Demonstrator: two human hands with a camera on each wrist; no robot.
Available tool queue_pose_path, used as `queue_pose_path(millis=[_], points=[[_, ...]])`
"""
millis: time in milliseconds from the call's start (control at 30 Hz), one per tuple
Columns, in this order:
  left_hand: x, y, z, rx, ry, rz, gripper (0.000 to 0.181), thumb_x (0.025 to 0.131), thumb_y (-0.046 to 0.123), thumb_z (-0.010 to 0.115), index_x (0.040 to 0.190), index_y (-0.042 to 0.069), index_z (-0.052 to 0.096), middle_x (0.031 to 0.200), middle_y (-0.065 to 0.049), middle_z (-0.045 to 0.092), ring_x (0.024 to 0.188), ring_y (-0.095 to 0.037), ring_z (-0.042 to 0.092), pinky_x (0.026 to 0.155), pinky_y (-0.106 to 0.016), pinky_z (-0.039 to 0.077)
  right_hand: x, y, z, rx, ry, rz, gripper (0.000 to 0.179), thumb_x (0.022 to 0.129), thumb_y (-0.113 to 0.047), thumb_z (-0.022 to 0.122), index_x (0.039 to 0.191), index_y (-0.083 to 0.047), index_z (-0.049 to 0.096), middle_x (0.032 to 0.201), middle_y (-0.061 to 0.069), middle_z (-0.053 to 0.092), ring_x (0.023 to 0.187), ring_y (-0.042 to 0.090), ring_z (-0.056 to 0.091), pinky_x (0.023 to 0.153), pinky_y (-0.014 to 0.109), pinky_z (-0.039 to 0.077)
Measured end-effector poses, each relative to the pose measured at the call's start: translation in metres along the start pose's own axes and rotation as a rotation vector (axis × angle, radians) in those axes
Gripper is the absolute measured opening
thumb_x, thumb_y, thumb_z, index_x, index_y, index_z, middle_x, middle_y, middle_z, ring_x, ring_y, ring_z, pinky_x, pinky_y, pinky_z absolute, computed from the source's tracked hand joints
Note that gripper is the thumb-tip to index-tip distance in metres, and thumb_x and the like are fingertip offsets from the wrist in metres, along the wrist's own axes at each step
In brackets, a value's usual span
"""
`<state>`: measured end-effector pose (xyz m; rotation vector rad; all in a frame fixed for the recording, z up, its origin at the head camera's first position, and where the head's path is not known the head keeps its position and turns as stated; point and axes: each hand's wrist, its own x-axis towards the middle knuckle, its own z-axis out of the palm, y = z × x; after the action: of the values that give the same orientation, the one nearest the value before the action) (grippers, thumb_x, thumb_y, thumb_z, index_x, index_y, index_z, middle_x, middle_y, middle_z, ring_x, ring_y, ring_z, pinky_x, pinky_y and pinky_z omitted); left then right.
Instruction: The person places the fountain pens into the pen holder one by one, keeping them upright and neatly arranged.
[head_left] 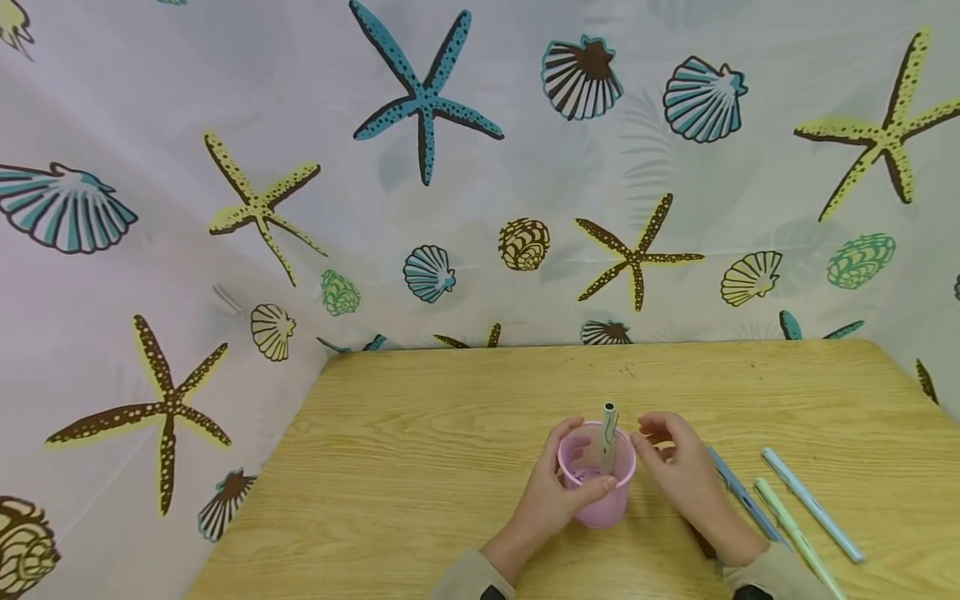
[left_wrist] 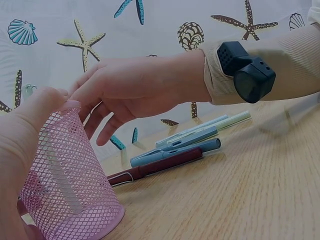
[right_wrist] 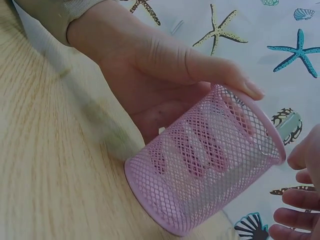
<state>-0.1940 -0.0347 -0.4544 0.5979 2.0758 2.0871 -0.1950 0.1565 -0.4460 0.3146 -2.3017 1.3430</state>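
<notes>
The left hand clamps its grip round a pink mesh cup on the desk, pale pen inside; the right hand, at the cup's three o'clock, has its grip loosely apart; four pens lie toward four o'clock.

Metal-mesh cup, wood-grained tabletop

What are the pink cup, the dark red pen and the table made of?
The pink cup looks like painted metal: thin criss-cross mesh, though plastic is possible. The dark red pen has a smooth, even body, maybe plastic or painted metal. The table seems to be wood or wood-look laminate, low-sheen, with wavy grain lines.
</notes>
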Motion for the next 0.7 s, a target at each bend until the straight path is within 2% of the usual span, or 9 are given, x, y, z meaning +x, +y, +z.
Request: queue_pose_path(millis=[233, 533, 700], points=[[0.004, -0.015, -0.002, 0.034, 0.001, -0.004, 0.074, 0.079, 0.023, 0.075, 0.138, 0.035, 0.032, 0.134, -0.005, 0.041, 0.124, -0.027, 0.04, 0.097, -0.047, 0.039, -0.002, 0.002, -0.015, -0.037, -0.004, 0.023, 0.02, 0.09, -0.011, 0.06, 0.108, -0.002, 0.058, 0.098, 0.008, 0.062, 0.085, 0.018, 0.057, 0.067, 0.028, 0.05], [0.004, -0.015, -0.002, 0.04, 0.009, -0.007, 0.075, 0.078, 0.024, 0.076, 0.137, 0.038, 0.032, 0.133, -0.003, 0.041, 0.124, -0.027, 0.041, 0.097, -0.047, 0.039, -0.007, 0.005, -0.03, -0.088, 0.004, 0.043, 0.02, 0.092, -0.015, 0.06, 0.108, -0.004, 0.06, 0.099, 0.005, 0.063, 0.087, 0.015, 0.056, 0.066, 0.023, 0.048], [0.003, -0.014, -0.002, 0.035, 0.005, -0.006, 0.074, 0.079, 0.022, 0.076, 0.137, 0.036, 0.032, 0.133, -0.005, 0.041, 0.124, -0.027, 0.04, 0.097, -0.048, 0.038, -0.009, 0.009, -0.039, -0.11, -0.002, 0.041, 0.022, 0.092, -0.016, 0.059, 0.11, -0.003, 0.058, 0.1, 0.007, 0.063, 0.087, 0.01, 0.054, 0.067, 0.021, 0.048]])
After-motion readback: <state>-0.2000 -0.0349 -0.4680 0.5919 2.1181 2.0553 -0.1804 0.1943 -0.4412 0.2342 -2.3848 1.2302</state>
